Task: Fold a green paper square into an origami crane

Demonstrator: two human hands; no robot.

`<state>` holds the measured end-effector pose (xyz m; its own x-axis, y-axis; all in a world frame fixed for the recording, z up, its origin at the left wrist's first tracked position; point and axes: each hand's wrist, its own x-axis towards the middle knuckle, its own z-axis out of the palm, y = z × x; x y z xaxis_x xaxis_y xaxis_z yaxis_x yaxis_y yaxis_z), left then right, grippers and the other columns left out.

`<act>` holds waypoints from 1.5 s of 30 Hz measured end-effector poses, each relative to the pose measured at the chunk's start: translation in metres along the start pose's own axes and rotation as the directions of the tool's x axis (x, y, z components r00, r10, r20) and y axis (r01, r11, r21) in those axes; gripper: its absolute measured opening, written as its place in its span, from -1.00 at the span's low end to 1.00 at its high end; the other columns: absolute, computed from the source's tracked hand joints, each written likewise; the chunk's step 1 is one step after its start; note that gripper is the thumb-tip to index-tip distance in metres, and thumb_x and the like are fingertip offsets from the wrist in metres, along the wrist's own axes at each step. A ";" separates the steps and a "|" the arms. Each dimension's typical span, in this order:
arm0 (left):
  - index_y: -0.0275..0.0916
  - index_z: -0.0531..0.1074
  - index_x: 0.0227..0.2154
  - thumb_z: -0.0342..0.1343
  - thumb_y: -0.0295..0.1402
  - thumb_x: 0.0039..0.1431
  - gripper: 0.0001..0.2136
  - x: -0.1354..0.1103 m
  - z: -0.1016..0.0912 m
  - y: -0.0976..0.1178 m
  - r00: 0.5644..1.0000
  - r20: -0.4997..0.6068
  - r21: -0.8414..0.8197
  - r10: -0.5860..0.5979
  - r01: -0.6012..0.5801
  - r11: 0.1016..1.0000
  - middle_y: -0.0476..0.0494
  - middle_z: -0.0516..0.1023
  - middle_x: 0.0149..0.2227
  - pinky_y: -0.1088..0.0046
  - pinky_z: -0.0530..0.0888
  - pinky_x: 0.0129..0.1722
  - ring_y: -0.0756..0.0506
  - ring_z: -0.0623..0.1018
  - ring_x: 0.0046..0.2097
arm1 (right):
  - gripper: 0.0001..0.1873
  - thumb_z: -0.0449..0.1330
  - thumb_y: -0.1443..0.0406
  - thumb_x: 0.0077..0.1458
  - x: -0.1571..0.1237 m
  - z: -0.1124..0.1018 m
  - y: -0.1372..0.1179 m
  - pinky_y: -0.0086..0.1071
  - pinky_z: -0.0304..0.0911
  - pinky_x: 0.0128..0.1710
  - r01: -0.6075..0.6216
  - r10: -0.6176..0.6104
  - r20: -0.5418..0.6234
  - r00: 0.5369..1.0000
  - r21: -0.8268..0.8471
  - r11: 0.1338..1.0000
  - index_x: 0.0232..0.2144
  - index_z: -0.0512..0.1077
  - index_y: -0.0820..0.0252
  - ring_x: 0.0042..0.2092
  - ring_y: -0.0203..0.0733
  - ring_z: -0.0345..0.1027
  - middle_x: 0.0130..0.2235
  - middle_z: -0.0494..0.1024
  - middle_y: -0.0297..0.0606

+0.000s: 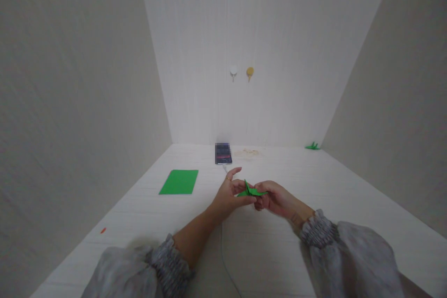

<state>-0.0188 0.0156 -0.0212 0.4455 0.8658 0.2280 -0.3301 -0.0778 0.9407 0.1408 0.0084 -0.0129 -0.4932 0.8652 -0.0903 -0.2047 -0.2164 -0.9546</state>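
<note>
A small folded green paper piece (252, 192), origami-like with a thin point sticking up, is held between both hands above the white table. My left hand (233, 194) grips its left side between thumb and fingers, with the index finger stretched up and away. From the right, my right hand (274, 197) pinches the other side, its lower fingers curled underneath. The fingers hide part of the folds. To the left lies a flat stack or sheet of square green paper (179, 182), apart from both hands.
A phone (223, 154) leans at the back with a white cable (225, 260) running forward under my arms. Another folded green paper piece (312, 146) sits in the far right corner. A small orange bit (103, 230) lies at left. Two hooks, white (233, 71) and yellow (250, 71), are on the back wall.
</note>
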 end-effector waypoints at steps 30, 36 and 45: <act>-0.23 0.06 -0.05 0.28 -0.41 -0.30 -0.30 0.006 0.003 0.008 0.972 -0.201 0.228 0.125 -0.078 0.971 0.02 0.43 -0.48 0.43 0.33 -0.27 -0.01 0.46 -0.38 | -0.81 0.02 0.38 0.08 -0.002 -0.004 -0.013 -0.28 -0.02 -0.29 0.058 -0.646 0.444 0.620 -0.848 -0.527 -0.32 0.42 0.26 -0.37 -0.21 0.22 -0.47 0.47 -0.22; -0.21 0.13 -0.14 0.33 -0.45 -0.43 -0.31 0.008 0.002 0.007 0.956 -0.240 0.215 0.170 -0.119 0.969 -0.08 0.39 -0.29 0.39 0.35 -0.20 -0.04 0.44 -0.27 | -0.81 0.03 0.37 0.08 -0.002 -0.005 -0.013 -0.28 -0.02 -0.29 0.036 -0.650 0.410 0.640 -0.861 -0.508 -0.31 0.43 0.27 -0.36 -0.21 0.23 -0.46 0.48 -0.22; -0.33 0.29 -0.61 0.05 -0.06 -0.09 -0.64 0.009 0.000 0.010 0.961 -0.251 0.034 -0.114 0.126 0.991 -0.01 0.32 -0.64 0.51 0.32 -0.53 0.07 0.32 -0.59 | -0.76 0.00 0.40 0.10 -0.005 -0.013 -0.013 -0.23 -0.02 -0.23 0.015 -0.663 0.415 0.623 -0.854 -0.520 -0.20 0.39 0.21 -0.32 -0.19 0.24 -0.38 0.49 -0.20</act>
<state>-0.0188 0.0224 -0.0095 0.2569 0.9652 0.0491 -0.2432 0.0154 0.9699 0.1565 0.0129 -0.0039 -0.5224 0.4946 0.6946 0.8209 0.5121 0.2527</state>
